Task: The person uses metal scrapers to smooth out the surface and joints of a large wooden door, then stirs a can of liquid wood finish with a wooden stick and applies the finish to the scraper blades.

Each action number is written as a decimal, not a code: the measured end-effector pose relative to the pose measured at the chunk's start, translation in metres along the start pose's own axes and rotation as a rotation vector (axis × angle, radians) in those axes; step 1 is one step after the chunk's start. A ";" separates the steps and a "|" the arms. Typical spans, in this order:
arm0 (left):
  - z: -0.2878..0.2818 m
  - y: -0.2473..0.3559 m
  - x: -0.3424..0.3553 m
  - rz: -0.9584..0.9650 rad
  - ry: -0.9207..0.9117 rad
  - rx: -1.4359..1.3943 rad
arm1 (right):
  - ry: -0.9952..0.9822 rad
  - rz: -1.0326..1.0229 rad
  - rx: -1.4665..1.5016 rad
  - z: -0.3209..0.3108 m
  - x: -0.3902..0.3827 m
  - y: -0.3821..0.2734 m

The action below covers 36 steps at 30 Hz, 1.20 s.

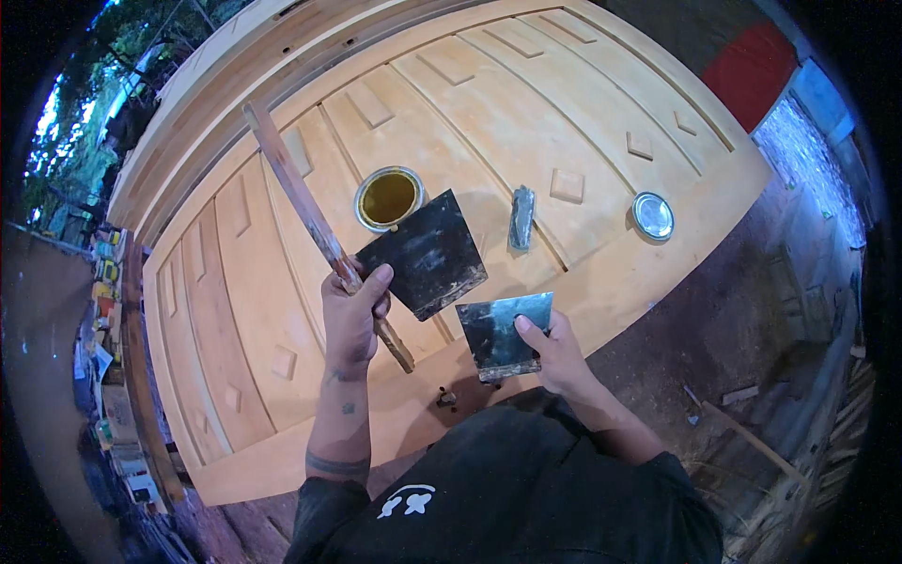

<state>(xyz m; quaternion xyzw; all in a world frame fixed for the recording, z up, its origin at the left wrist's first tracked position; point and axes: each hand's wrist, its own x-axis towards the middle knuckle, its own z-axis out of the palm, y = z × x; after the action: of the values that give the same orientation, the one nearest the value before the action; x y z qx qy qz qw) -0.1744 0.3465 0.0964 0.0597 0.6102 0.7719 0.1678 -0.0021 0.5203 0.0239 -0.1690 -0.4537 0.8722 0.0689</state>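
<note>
My left hand (349, 324) is closed around a long, stained wooden stick (299, 193) and the corner of a dark, flat, square scraper plate (430, 254). The stick slants up and to the left; its lower end shows below the hand. With its thumb on top, my right hand (564, 355) grips a smaller metal scraper plate (490, 331), shiny above with a pale smear along its lower edge. Just beyond the dark plate stands an open tin (388, 195) of yellowish-brown stuff. A crumpled grey tube (521, 218) lies right of it.
All this is over a large panelled wooden door (423, 117) with raised blocks and grooves. A round metal lid (652, 216) rests toward its right edge. More long timber (202, 122) lies along the far left. Wood scraps (752, 442) are on the floor at right.
</note>
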 end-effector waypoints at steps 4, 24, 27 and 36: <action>-0.002 0.001 0.001 -0.015 0.017 -0.012 | 0.043 0.062 0.081 -0.001 0.000 0.000; -0.008 -0.008 -0.006 -0.017 0.168 -0.067 | 0.044 0.240 0.311 0.002 -0.003 -0.013; -0.007 -0.019 -0.005 0.029 0.117 0.002 | -0.022 0.244 0.202 0.003 -0.007 -0.011; 0.015 -0.016 -0.018 -0.201 -0.181 0.121 | -0.026 0.086 -0.053 0.004 -0.001 -0.006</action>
<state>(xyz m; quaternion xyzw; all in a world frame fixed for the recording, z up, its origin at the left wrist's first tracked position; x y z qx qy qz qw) -0.1496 0.3574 0.0865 0.0776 0.6408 0.7046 0.2947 -0.0027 0.5203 0.0313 -0.1789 -0.4699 0.8642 0.0211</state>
